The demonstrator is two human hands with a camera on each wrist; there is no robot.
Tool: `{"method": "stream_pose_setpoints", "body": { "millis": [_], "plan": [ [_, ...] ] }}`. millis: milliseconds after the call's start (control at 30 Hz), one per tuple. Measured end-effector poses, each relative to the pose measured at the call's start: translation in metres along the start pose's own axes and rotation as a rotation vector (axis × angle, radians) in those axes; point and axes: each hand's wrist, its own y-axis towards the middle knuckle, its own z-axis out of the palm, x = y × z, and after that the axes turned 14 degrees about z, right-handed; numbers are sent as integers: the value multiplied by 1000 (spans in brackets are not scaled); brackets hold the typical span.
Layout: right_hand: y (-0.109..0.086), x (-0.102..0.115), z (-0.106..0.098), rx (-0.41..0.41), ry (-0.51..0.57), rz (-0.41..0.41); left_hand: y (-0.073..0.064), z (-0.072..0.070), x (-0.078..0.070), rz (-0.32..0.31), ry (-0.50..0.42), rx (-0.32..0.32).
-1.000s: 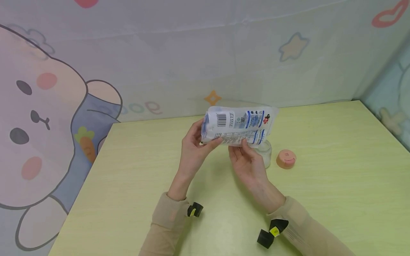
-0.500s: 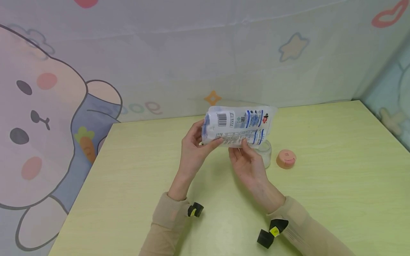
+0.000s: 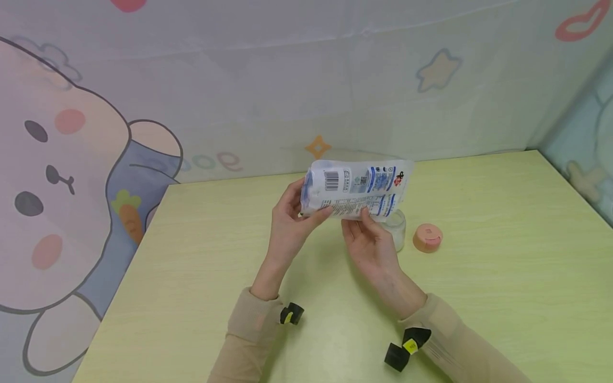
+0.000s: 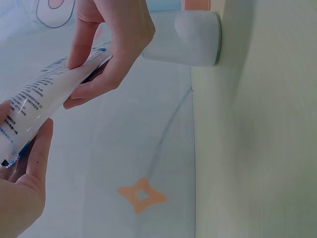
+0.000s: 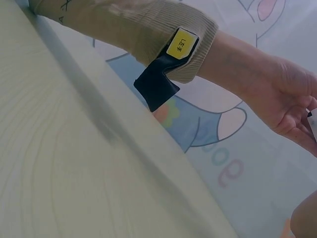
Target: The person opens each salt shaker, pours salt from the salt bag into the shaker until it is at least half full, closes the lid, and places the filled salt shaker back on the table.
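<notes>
Both hands hold up a white plastic pouch [image 3: 356, 189] printed with a barcode, small text and blue panels. At the pouch's left end, my left hand [image 3: 292, 218] grips it with the thumb across the printed face. My right hand [image 3: 372, 246] pinches the lower right edge, thumb in front and fingers behind. In the left wrist view the pouch [image 4: 37, 101] slopes between the two hands. A clear glass jar [image 3: 396, 234] stands just beyond the right hand, partly covered by the pouch and hand. Something whitish shows inside the jar [image 4: 198, 37].
To the right of the jar, a round orange-pink lid [image 3: 428, 238] lies on the pale yellow-green table [image 3: 503, 276]. A cartoon-printed cloth [image 3: 268, 90] hangs behind the table's far edge. Black wrist mounts [image 3: 402, 348] sit at the beige cuffs.
</notes>
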Motion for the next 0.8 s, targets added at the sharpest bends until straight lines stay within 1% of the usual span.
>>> {"method": "stream_pose_setpoints", "body": {
  "millis": [167, 467, 700, 800],
  "plan": [
    [0, 1, 1, 16, -6, 7, 1, 0, 0, 3, -22, 3],
    [2, 1, 1, 18, -41, -3, 1, 0, -2, 10, -23, 3],
    [1, 3, 0, 19, 18, -8, 2, 0, -1, 13, -14, 10],
    [1, 3, 0, 9, 26, -7, 2, 1, -1, 8, -5, 6]
  ]
}}
